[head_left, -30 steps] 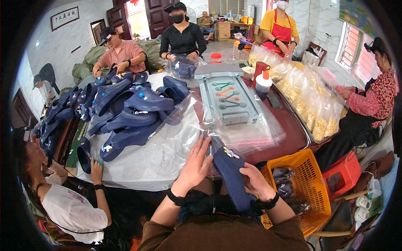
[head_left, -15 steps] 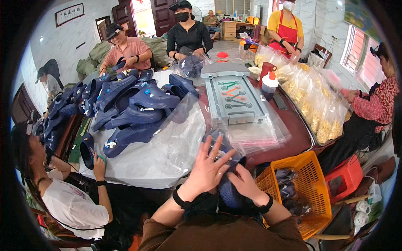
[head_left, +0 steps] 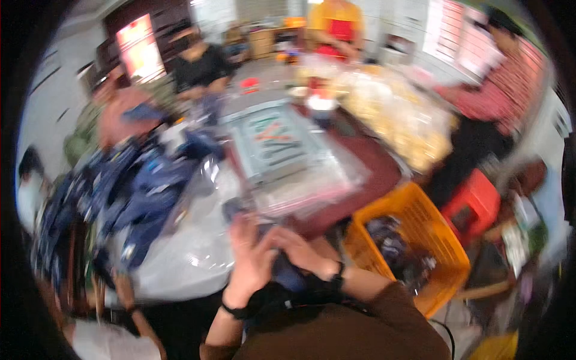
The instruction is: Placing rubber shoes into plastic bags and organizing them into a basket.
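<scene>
Motion blurs this moment in the head view. A dark blue clog (head_left: 290,275), seemingly in clear plastic film, is held between my two hands close to my body at the table's edge. My left hand (head_left: 249,258) lies along its left side, fingers stretched over it. From the right, my right hand (head_left: 305,253) closes over it, its fingertips near the left hand. Much of the clog is hidden by the hands. Beyond them lies a stack of clear plastic bags (head_left: 285,199), partly under a grey plastic panel (head_left: 251,141) with coloured wrench-like shapes.
An orange crate (head_left: 370,255) with dark bagged items stands to my right, beside a red stool (head_left: 477,201). Piled navy clogs (head_left: 150,186) cover the table's left. Bags of pale yellow pieces (head_left: 402,123) fill the far right. Several people work around the table.
The whole view has swung toward the right, so the table and people appear farther left, now smeared. My hands have come closer together over the clog.
</scene>
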Available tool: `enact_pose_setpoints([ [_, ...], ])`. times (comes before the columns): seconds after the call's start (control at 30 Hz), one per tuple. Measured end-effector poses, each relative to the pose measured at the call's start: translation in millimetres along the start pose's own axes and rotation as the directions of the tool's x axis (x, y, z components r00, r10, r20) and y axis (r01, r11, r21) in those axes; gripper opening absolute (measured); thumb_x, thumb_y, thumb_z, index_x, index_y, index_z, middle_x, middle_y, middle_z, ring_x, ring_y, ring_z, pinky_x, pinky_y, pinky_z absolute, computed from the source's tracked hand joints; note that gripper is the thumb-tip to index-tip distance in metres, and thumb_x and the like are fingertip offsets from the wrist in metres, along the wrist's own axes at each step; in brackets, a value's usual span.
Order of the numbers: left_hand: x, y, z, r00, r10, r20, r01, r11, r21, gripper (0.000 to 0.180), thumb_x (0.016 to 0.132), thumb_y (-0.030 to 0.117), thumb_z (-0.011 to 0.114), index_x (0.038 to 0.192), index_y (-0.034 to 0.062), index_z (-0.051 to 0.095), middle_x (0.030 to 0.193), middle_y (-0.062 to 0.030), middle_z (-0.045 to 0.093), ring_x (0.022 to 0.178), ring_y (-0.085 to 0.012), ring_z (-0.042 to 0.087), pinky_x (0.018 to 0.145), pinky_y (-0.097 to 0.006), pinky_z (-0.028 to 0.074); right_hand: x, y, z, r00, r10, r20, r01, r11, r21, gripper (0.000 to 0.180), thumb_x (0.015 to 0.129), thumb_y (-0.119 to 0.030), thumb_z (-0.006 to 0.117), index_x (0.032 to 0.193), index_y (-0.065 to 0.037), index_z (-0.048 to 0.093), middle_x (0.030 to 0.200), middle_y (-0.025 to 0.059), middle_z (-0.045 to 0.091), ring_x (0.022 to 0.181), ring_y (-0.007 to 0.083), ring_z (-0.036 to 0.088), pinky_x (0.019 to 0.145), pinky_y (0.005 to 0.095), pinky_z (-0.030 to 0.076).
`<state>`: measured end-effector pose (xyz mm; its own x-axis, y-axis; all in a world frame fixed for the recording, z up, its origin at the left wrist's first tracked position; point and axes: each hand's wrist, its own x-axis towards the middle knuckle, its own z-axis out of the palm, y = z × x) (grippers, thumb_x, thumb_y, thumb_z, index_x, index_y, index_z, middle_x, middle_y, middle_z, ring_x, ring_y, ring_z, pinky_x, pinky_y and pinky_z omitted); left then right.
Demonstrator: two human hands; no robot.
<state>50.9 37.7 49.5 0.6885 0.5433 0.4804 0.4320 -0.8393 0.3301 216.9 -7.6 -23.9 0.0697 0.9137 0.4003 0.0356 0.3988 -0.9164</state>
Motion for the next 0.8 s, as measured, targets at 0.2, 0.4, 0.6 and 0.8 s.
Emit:
enact_pose_setpoints([
  [0.2, -16, -34, 24, 0.995, -0.087, -0.041, 0.083, 0.992, -0.091, 0.045, 0.106, 0.029, 0.039, 0.137, 0.0049, 0.062, 0.164, -0.02, 0.031, 0.154, -0.0437, 0.015, 0.123, -0.053, 0.014, 13, 17, -1, 0.912, 0.408, -0.035, -0.365, 0.849, 0.382, 0.036, 0.106, -0.029, 0.055, 0.12, 0.002, 0.062, 0.113, 0.0082, 0.066, 0.102, 0.013, 0.058, 0.091, 0.0308, 0.048],
  [0.4, -6, -31, 31, 0.993, -0.109, -0.034, 0.104, 0.988, -0.118, 0.049, 0.109, 0.031, 0.033, 0.139, 0.0025, 0.06, 0.164, -0.019, 0.031, 0.154, -0.042, 0.016, 0.123, -0.052, 0.014, -28, -42, -22, 0.989, 0.055, 0.139, 0.015, 0.888, -0.459, 0.086, 0.065, -0.046, 0.089, 0.126, 0.001, 0.05, 0.112, 0.0211, 0.065, 0.11, 0.0386, 0.063, 0.09, 0.0445, 0.05],
  [0.6, -3, -21, 17, 0.989, -0.136, 0.051, 0.127, 0.979, 0.162, 0.045, 0.105, 0.026, 0.039, 0.143, 0.0124, 0.058, 0.164, -0.0183, 0.031, 0.153, -0.0452, 0.017, 0.121, -0.063, 0.008, -28, -21, -3, 0.992, 0.094, 0.084, -0.034, 0.842, -0.538, 0.057, 0.07, -0.029, 0.079, 0.111, 0.0, 0.052, 0.106, 0.0248, 0.061, 0.102, 0.0436, 0.061, 0.08, 0.0511, 0.051],
  [0.8, 13, 26, 3, 0.982, 0.09, 0.168, -0.083, 0.995, -0.05, 0.053, 0.086, 0.019, 0.065, 0.139, 0.0159, 0.061, 0.162, -0.0168, 0.034, 0.152, -0.0435, 0.022, 0.119, -0.069, 0.007, -24, -41, -13, 0.994, -0.113, -0.005, 0.087, 0.79, -0.606, 0.049, 0.078, -0.028, 0.079, 0.112, -0.002, 0.057, 0.109, 0.0212, 0.064, 0.103, 0.0415, 0.063, 0.086, 0.048, 0.053],
])
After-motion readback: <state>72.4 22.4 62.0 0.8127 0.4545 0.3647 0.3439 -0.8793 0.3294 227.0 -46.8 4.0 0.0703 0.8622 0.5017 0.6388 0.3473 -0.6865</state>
